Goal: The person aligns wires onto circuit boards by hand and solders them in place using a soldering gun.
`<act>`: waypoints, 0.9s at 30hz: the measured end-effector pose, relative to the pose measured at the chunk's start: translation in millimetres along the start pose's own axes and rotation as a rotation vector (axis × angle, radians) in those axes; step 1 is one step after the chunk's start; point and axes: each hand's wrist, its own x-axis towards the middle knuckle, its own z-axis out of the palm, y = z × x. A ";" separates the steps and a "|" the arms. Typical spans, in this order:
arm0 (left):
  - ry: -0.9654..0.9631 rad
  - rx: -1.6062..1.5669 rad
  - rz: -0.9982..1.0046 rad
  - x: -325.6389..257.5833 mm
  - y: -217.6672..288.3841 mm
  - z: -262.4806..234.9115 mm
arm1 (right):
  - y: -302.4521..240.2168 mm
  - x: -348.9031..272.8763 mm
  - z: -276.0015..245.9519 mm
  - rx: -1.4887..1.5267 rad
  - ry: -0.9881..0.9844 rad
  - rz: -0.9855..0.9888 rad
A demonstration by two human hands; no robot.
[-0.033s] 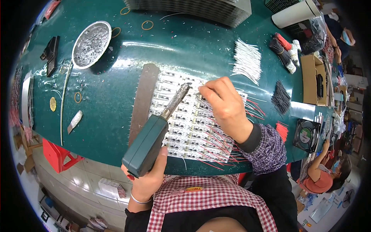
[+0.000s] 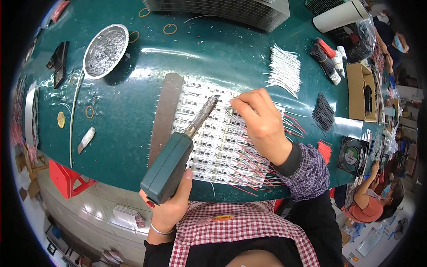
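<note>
My left hand (image 2: 175, 200) is closed round the dark green body of a soldering gun (image 2: 168, 162). Its silvery, crusted tip slants up over a white panel of small circuit boards (image 2: 205, 159). At the panel's upper part, just right of that tip, my right hand (image 2: 262, 122) is closed in a pinch. Whatever its fingertips hold is too small and hidden to make out. Red, black and white wires (image 2: 249, 162) stick out from the panel's right side. Along its left side lies a flat brown strip (image 2: 165, 113) with fine wire ends along its edge.
White wires (image 2: 284, 70), black wires (image 2: 323, 112) and red wires (image 2: 324, 151) lie in piles on the right. A metal bowl of silvery scraps (image 2: 105, 51) stands at the upper left. A small fan (image 2: 352, 155) sits by the right edge. Co-workers are beyond it.
My right fingertips have shifted very slightly right and nearer to me. The soldering gun and my left hand look the same.
</note>
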 end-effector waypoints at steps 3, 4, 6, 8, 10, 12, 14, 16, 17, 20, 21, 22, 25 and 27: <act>-0.004 -0.013 -0.051 -2.9 -1.6 -3.6 | -1.2 -2.0 -2.7 0.019 0.054 -0.024; -0.005 -0.008 -0.059 -3.8 -2.6 -5.2 | -2.9 -3.2 -2.8 0.039 0.069 -0.036; -0.019 -0.019 -0.066 -4.1 -4.6 -7.6 | -8.6 -4.6 -1.0 0.065 0.051 -0.012; -0.036 -0.033 -0.070 -3.8 -4.2 -7.7 | -10.4 -5.4 -1.1 0.086 0.034 0.013; -0.033 -0.050 -0.036 -3.1 -2.7 -6.2 | -10.2 -7.0 -0.3 0.092 0.001 0.019; -0.055 -0.037 -0.016 -1.1 -1.4 -7.0 | -10.9 -7.7 0.2 0.083 -0.008 0.019; -0.076 -0.023 0.003 -0.1 -0.4 -7.3 | -11.3 -8.2 1.2 0.075 -0.017 0.018; -0.075 0.012 0.023 0.3 0.7 -6.7 | -11.7 -8.8 1.2 0.058 -0.022 0.015; -0.075 0.012 0.023 1.2 3.6 -5.3 | -12.0 -8.7 0.7 0.057 -0.023 0.015; -0.027 -0.054 -0.099 2.8 10.0 -2.3 | -12.8 -9.1 1.0 0.038 -0.041 0.019; -0.030 -0.038 -0.074 3.0 9.6 -2.4 | -12.8 -9.3 1.5 0.035 -0.032 0.013; -0.033 -0.021 -0.049 3.2 9.4 -2.4 | -13.0 -9.4 1.8 0.033 -0.022 0.008; -0.039 -0.024 -0.042 4.9 10.9 -0.6 | -14.2 -9.4 2.1 0.021 -0.041 0.013; -0.053 0.015 0.000 6.2 10.4 -0.8 | -14.6 -9.5 2.9 0.020 -0.035 0.009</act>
